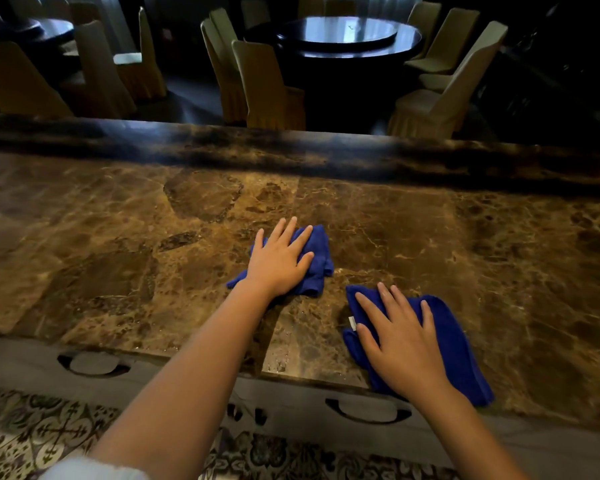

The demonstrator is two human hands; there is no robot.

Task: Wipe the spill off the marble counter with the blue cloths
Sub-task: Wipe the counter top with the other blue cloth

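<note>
My left hand lies flat, fingers spread, on a crumpled blue cloth near the middle of the brown marble counter. My right hand presses flat on a second blue cloth close to the counter's near edge. Between the two cloths, toward the near edge, small wet droplets glisten on the marble. A white tag shows at the left side of the right cloth.
A raised dark marble ledge runs along the counter's far side. Below the near edge sit drawers with curved handles. Beyond the counter stand covered chairs and a round dark table. Patterned floor tiles lie below.
</note>
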